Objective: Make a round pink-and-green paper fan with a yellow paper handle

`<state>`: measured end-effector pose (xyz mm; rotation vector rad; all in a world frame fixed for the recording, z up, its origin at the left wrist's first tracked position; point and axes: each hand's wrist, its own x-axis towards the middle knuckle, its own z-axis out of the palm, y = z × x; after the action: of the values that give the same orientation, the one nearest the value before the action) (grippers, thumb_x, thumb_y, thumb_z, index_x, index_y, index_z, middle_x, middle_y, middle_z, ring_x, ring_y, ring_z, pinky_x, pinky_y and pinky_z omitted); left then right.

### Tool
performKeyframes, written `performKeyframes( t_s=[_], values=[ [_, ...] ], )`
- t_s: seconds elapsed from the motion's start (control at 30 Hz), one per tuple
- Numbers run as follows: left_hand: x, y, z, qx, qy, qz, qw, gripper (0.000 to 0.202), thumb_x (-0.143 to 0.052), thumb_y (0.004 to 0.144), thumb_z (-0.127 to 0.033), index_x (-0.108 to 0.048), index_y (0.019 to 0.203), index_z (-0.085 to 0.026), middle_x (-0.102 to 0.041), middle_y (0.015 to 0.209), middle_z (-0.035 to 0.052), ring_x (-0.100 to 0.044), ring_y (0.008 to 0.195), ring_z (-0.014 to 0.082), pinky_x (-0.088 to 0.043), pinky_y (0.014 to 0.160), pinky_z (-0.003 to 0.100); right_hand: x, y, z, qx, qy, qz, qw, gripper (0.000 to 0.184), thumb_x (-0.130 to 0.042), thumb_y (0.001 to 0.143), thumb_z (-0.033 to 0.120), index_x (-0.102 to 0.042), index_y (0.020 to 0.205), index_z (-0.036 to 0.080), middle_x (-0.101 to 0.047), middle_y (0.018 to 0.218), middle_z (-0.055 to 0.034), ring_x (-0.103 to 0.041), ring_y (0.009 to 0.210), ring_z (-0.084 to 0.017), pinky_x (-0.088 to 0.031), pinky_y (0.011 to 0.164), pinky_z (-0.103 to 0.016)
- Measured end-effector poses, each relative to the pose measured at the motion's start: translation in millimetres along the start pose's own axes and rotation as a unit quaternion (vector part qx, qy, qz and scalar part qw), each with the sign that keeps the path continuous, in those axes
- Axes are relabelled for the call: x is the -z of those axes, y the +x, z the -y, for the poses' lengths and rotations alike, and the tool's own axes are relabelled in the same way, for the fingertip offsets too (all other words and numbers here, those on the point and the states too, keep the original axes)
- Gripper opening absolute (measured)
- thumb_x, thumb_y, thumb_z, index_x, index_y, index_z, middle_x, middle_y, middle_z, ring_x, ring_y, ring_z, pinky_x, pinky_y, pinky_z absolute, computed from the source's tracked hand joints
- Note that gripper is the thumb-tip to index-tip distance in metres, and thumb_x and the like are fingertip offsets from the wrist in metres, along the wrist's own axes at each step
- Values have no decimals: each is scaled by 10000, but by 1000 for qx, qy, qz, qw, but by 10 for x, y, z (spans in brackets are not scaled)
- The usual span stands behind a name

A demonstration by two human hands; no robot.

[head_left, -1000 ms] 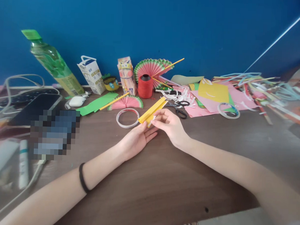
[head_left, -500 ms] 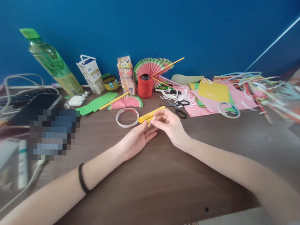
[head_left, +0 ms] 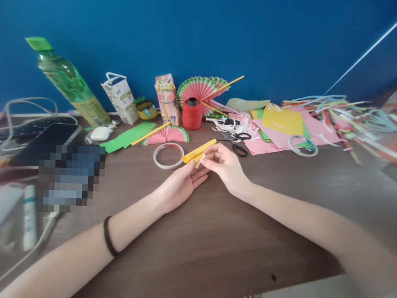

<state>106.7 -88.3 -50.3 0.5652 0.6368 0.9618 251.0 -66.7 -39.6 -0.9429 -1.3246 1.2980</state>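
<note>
My left hand (head_left: pixel 180 186) holds a folded piece of yellow paper (head_left: pixel 198 150) from below. Its thumb lies at the paper's near edge, and its other fingers reach out beneath it. Thumb and fingers of my right hand (head_left: pixel 226 168) pinch a small white strip (head_left: pixel 199 162) at the near side of the yellow paper. Part of the paper is covered by the right fingers. Just left of the paper lies a roll of tape (head_left: pixel 168 167). Black-handled scissors (head_left: pixel 240 149) rest behind my right hand.
Along the blue wall stand a green bottle (head_left: pixel 69 81), a milk carton (head_left: pixel 122 100), a red thread spool (head_left: pixel 192 115) and a pleated paper fan (head_left: pixel 197 89). Coloured paper sheets (head_left: pixel 282 119) and another tape roll (head_left: pixel 302 153) lie right. Phones and cables are left.
The yellow paper has tilted slightly and shifted a little toward the left. Both hands keep nearly the same place and hold.
</note>
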Motion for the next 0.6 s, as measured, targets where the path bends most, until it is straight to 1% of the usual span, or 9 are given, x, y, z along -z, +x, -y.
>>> performKeyframes(
  t_s=[0.17,0.33,0.6],
  values=[
    [-3,4,1,-1,-2,0,1000,236,-511,888,-293,-628,1085,-238,-596,1239,30,-512,1184,172,-348,1054,338,-8,3,4,-2,3,-4,1000,229,-701,662,284,-531,794,206,-602,679,36,-597,699,-122,-478,735,-311],
    [-13,6,1,0,-6,-7,1000,229,-490,898,-284,-634,1067,-229,-594,1240,33,-510,1185,175,-348,1051,339,-9,0,-11,-7,14,-8,1000,218,-696,664,265,-532,794,203,-609,692,33,-601,704,-122,-475,733,-308],
    [-22,-4,7,-2,-1,-2,1000,237,-490,898,-308,-630,1074,-234,-592,1244,31,-488,1210,180,-332,1060,338,-14,0,-61,-4,31,-9,999,231,-689,678,250,-520,828,205,-605,688,42,-603,706,-120,-468,741,-310]
  ],
)
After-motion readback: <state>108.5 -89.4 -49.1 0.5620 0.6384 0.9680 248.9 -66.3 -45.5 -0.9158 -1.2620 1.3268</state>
